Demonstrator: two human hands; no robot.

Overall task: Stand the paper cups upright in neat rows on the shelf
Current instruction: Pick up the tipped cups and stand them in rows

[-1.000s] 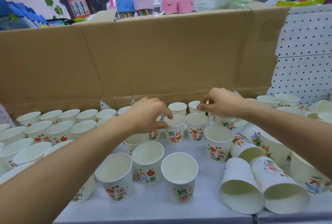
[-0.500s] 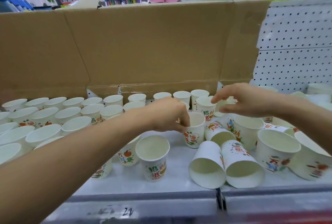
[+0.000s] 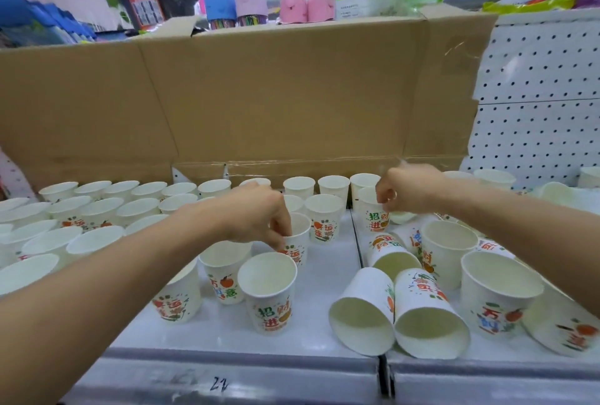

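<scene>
Cardboard wall [image 3: 259,96] backs the shelf [image 3: 220,336]; upright paper cups [image 3: 100,208] fill rows on its left; two tipped cups [image 3: 363,307] lie front right; left hand [image 3: 256,213] pinches the centre cup [image 3: 300,242] by its rim; right hand [image 3: 409,190] pinches the rear cup [image 3: 373,219] likewise.

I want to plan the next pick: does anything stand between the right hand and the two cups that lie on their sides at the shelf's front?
Partly. Between the right hand and the two lying cups lies a third tipped cup, with an upright cup beside it. From above, nothing visible covers the two.
</scene>
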